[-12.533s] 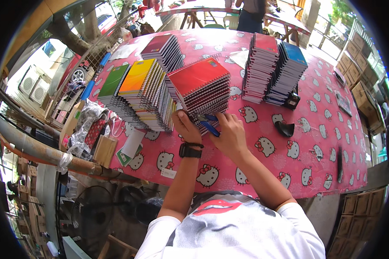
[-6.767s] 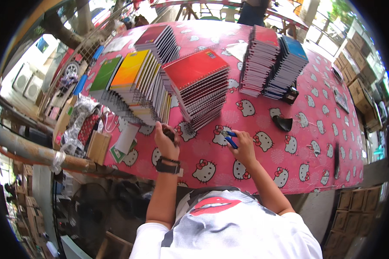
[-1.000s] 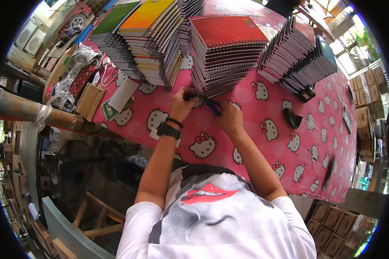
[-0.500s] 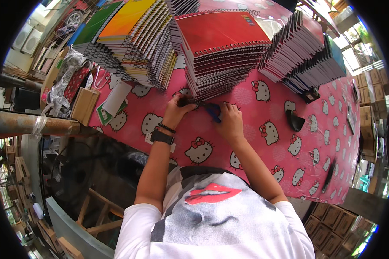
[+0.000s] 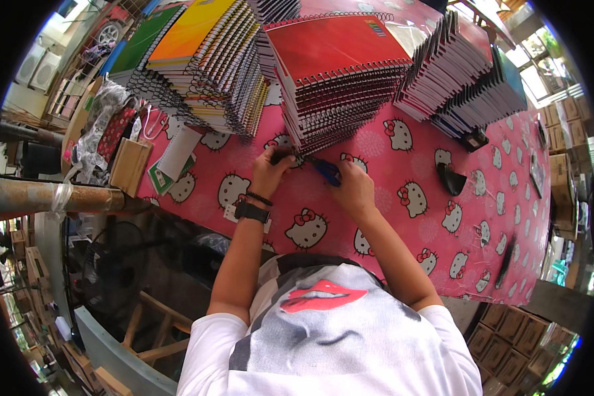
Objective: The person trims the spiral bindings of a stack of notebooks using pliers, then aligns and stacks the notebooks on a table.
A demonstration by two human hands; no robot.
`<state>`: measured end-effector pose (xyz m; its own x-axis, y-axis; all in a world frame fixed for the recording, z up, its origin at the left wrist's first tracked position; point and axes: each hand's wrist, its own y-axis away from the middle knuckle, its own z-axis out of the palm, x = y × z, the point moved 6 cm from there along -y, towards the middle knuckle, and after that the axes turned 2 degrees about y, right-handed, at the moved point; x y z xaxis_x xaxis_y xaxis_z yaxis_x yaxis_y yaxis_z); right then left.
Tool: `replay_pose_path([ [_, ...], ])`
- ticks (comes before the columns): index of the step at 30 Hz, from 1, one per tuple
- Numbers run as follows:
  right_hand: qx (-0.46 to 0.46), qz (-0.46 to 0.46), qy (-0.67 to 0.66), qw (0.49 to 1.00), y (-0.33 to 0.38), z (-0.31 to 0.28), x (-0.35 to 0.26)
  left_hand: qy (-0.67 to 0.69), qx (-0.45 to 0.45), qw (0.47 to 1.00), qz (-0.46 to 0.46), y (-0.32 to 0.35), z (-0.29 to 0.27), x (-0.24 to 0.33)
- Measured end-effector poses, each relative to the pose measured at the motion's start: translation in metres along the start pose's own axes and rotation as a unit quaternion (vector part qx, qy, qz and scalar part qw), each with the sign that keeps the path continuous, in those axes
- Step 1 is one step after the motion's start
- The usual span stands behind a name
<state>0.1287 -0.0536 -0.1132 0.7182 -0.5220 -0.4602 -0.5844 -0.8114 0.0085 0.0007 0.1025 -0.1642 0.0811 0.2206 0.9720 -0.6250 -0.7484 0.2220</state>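
Just in front of the stack of red spiral notebooks (image 5: 340,49), my two hands work close together over the table. My right hand (image 5: 355,189) is closed around blue-handled pliers (image 5: 327,171), whose dark tip points left toward my other hand. The fingers of my left hand (image 5: 270,173) are bent and pinched together near the stack's bottom corner. What they hold, possibly something dark and thin, is too small to make out. A dark watch (image 5: 252,212) and a beaded bracelet are on my left wrist.
Stacks of yellow spiral notebooks (image 5: 201,49) and green notebooks (image 5: 138,49) stand at far left. More notebooks (image 5: 435,72) lean at far right, near a black tape-dispenser-like object (image 5: 450,179). A wooden block (image 5: 129,166) and white pad (image 5: 178,152) lie left, on the pink patterned tablecloth (image 5: 369,244).
The blue pliers have turned slightly in my right hand, and their handles look closer together. My left hand stays nearly in place, its fingers still pinched.
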Motion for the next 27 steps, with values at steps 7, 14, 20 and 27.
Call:
replay_pose_path([
  [7,0.048,-0.053,0.095,0.993,-0.005,-0.001,-0.012,-0.036,-0.001,0.998,0.055,0.000,0.005,0.003],
  [14,0.071,-0.054,0.086,0.992,-0.001,0.000,-0.011,-0.020,-0.015,1.000,0.019,0.001,0.004,-0.002],
  [20,-0.025,0.000,0.074,0.997,-0.013,0.004,-0.008,-0.023,0.007,0.999,0.024,0.004,0.006,0.005],
  [27,-0.020,0.001,0.052,0.998,-0.006,-0.006,0.000,-0.035,0.014,0.998,0.055,0.003,0.005,-0.001],
])
